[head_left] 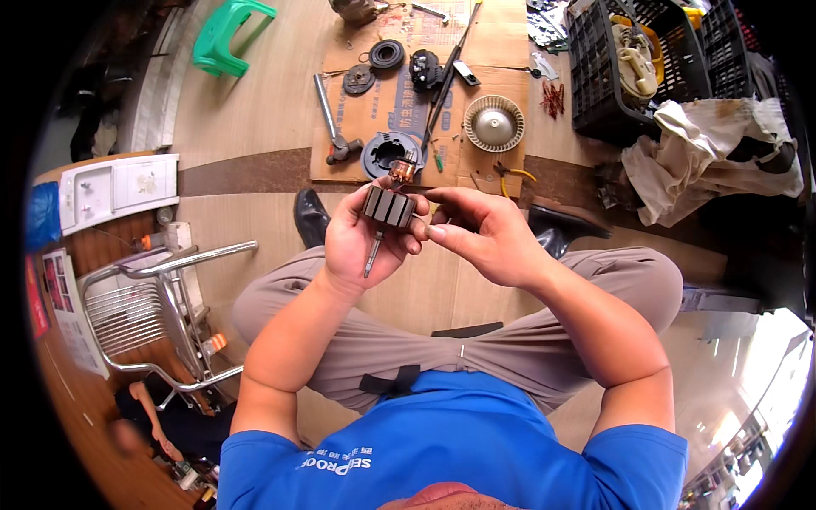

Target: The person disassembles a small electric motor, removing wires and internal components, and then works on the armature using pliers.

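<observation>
A: What lies ahead on the floor?
B: A flat brown cardboard sheet (pixel 399 102) carrying a round beige fan wheel (pixel 494 123) and a steel hammer (pixel 333 127).
A: And the hands?
B: The left hand (pixel 361 242) has its grip wrapped around a dark motor armature with copper end and steel shaft (pixel 388 206), above the lap. The right hand (pixel 484 234) pinches its edge: inspection, seemingly. Turning it needs gentle fingers.

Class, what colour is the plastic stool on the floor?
The stool is green, seen best in the head view, upper left.

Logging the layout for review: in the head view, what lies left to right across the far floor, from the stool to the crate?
Green plastic stool → hammer → round black motor housing → cream fan impeller → black plastic crate.
</observation>
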Demonstrator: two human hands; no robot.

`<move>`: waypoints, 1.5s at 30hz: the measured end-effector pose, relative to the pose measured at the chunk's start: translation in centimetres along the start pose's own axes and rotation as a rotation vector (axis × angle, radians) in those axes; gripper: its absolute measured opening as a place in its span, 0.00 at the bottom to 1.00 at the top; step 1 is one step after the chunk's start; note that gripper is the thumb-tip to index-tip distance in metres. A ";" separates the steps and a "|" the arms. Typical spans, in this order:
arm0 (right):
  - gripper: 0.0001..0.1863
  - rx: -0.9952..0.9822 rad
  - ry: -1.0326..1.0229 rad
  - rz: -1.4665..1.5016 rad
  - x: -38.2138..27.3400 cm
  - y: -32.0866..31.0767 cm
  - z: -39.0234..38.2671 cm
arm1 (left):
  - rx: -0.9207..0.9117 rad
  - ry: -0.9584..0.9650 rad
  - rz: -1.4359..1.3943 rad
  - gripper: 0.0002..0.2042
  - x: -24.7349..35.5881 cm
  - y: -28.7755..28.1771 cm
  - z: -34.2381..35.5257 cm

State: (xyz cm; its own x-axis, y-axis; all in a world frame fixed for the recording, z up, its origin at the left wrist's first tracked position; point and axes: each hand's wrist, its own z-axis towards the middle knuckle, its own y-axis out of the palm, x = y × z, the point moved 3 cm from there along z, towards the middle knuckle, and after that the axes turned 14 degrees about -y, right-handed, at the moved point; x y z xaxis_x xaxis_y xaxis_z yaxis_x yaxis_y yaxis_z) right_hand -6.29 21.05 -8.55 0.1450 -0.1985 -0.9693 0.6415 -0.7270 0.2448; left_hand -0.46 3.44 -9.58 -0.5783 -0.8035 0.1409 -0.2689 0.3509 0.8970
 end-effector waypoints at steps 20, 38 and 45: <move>0.19 -0.044 0.007 -0.137 -0.6 -0.6 -0.4 | -0.083 -0.020 -0.097 0.26 0.0 -0.1 -0.6; 0.16 -0.055 -0.014 -0.058 1.5 -0.2 -0.7 | 0.025 0.086 0.356 0.21 -0.2 0.5 0.0; 0.14 -0.089 0.011 0.166 0.9 0.4 -0.5 | 0.028 0.113 0.509 0.19 -0.2 1.1 -0.2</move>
State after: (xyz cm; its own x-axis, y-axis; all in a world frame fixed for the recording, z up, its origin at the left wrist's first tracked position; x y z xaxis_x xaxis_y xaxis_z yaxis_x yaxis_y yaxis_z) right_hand -5.54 20.92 -9.35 0.2622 -0.3032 -0.9162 0.6722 -0.6238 0.3988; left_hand -0.52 3.89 -8.57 -0.5551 -0.5740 0.6020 0.0030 0.7224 0.6915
